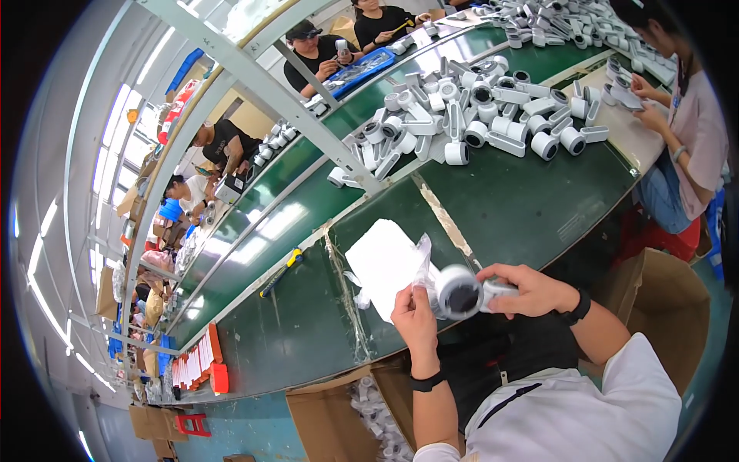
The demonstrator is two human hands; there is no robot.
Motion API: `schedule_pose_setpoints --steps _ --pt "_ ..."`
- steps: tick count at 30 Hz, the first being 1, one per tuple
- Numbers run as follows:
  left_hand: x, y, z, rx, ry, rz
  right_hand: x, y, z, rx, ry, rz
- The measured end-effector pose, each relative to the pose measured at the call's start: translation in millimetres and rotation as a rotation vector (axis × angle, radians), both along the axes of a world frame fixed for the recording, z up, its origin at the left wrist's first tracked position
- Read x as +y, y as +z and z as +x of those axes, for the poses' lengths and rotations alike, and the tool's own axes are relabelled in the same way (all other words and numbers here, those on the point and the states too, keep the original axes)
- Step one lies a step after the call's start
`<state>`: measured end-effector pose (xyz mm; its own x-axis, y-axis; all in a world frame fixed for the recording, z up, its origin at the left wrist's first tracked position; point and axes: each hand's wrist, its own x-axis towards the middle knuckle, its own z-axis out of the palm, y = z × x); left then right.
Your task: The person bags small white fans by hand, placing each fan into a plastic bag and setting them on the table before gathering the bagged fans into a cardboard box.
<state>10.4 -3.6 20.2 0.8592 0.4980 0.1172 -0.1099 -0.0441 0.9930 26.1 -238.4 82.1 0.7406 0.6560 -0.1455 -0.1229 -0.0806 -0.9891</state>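
My right hand (531, 289) grips the grey-white arm of a white camera housing (453, 277), whose round dark face points up toward me. Just left of the housing, my left hand (416, 312) pinches a piece of clear plastic film (423, 260) between thumb and fingers. The film stands up beside the housing; whether the two touch I cannot tell. Under and beyond the film lies a bright white sheet (380, 258) on the green table. More crumpled clear film (359, 291) sticks out at that sheet's left edge.
A large heap of white camera housings (477, 104) covers the table's far side. A yellow-and-black cutter (282, 271) lies left. Orange-red boxes (202, 362) stand at the far left. Open cartons (331, 420) sit below the edge. A co-worker (681, 115) handles parts at right; others work beyond.
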Motion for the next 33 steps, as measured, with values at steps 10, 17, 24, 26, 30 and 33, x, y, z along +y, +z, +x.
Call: schedule_pose_setpoints --steps 10,17,24,26,30,33 --pt "10.0 20.6 -1.3 0.177 -0.302 -0.253 3.4 -16.9 31.6 -0.41 0.323 -0.265" --pt "23.2 21.0 -3.8 0.08 -0.39 -0.025 17.7 -23.5 31.5 -0.415 0.293 -0.326" --pt "5.0 22.5 -1.8 -0.077 -0.245 0.089 27.5 -23.3 15.4 -0.324 -0.071 -0.375" --pt "-11.7 25.3 -2.0 -0.197 -0.02 0.534 33.0 -30.8 8.1 -0.31 -0.117 -0.339" --pt "-26.7 20.1 -5.7 -0.32 0.009 0.78 45.9 -44.4 2.4 -0.281 -0.329 -0.144" --pt "-39.8 19.3 -9.3 -0.323 -0.056 0.78 52.3 -46.4 1.9 -0.244 -0.374 -0.129"
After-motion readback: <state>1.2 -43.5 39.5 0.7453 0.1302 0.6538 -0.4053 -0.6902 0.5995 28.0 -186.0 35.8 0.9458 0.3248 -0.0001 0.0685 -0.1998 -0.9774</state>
